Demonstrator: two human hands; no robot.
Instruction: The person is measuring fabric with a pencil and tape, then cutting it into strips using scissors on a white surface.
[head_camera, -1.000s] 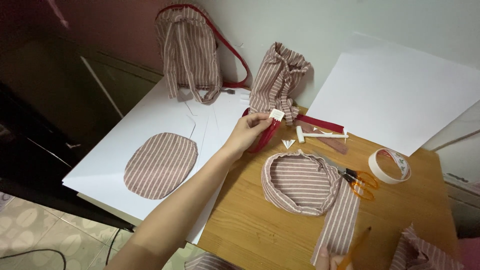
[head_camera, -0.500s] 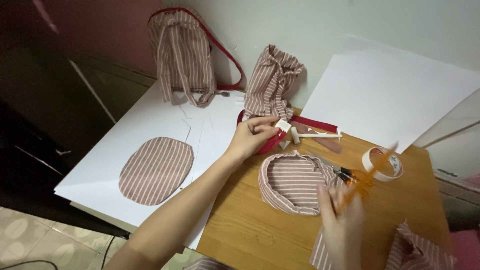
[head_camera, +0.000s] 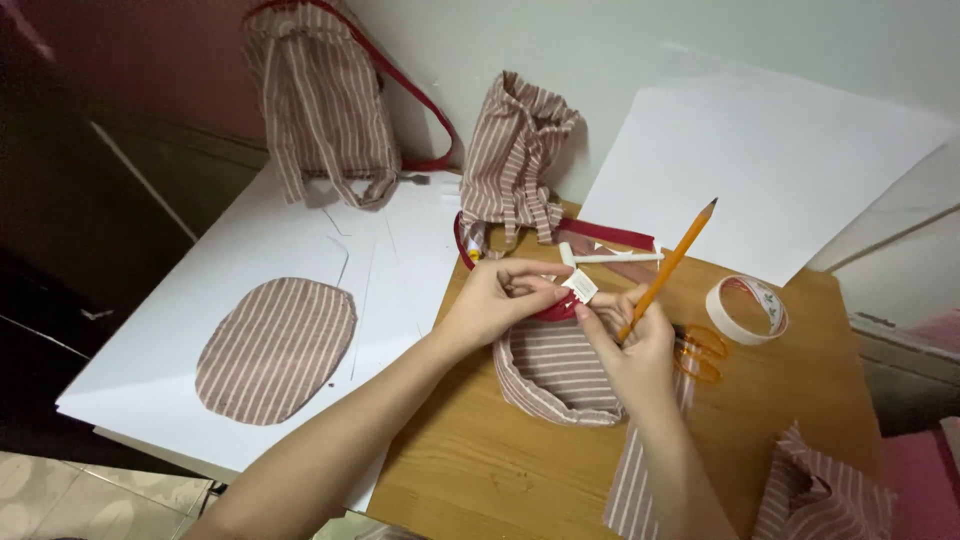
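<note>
A small white tag sits pinched between the fingertips of both hands, just above the rim of the striped fabric bowl at the middle of the wooden table. The left hand closes thumb and forefinger on the tag from its 9 o'clock side; the right hand meets it from 5 o'clock, fingertips touching the tag's lower edge.

The left forearm comes in from 7 o'clock, crossing the white board and the table edge, wrist slightly bent, knuckles up. The right forearm rises from 6 o'clock, hand curled, with a yellow pencil tucked in its fingers and the point aimed toward 1 o'clock. A red strap shows just under the left fingers.

Counted: one tag, one pencil, one roll of tape at 3 o'clock of the hands, one pair of orange scissors just beside the right hand and partly hidden by it. Two striped drawstring bags stand against the wall at 12 and 11 o'clock. One striped oval lies flat on the board at 9 o'clock. One large white sheet leans at 1 o'clock. More striped cloth lies at 5 o'clock.
</note>
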